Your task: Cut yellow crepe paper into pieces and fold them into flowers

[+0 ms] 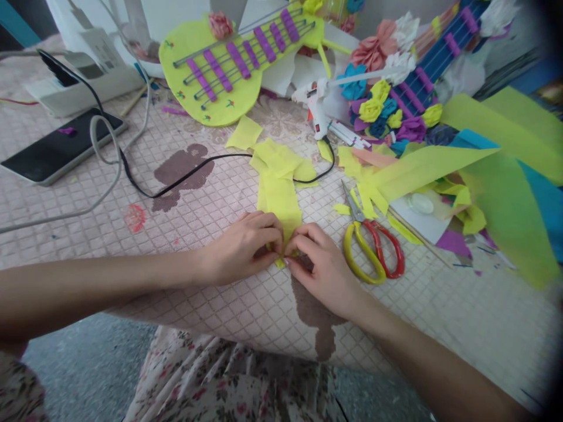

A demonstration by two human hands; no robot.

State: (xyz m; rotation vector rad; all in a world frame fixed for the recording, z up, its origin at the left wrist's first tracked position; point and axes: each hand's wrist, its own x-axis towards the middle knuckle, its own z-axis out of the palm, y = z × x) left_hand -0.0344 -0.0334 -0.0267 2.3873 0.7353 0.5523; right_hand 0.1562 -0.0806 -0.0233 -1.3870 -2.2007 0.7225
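Observation:
A strip of yellow crepe paper (281, 199) lies lengthwise on the patterned tablecloth in front of me. At its near end my left hand (248, 243) and my right hand (321, 264) meet, each with thumb and fingertips pinched on the paper. Only a small tip of yellow shows below the fingers. More yellow pieces (244, 133) lie loosely at the strip's far end, partly over a black cord. Right of my right hand rest scissors (373, 249) with one yellow and one red handle, their blades pointing away.
A white glue gun (317, 108) stands beyond the paper. Behind it are a yellow guitar-shaped craft (211, 70) and a blue one (433, 64) with paper flowers. At left lie a phone (61, 146) and a power strip (83, 88); coloured paper sheets (505, 199) pile up at right.

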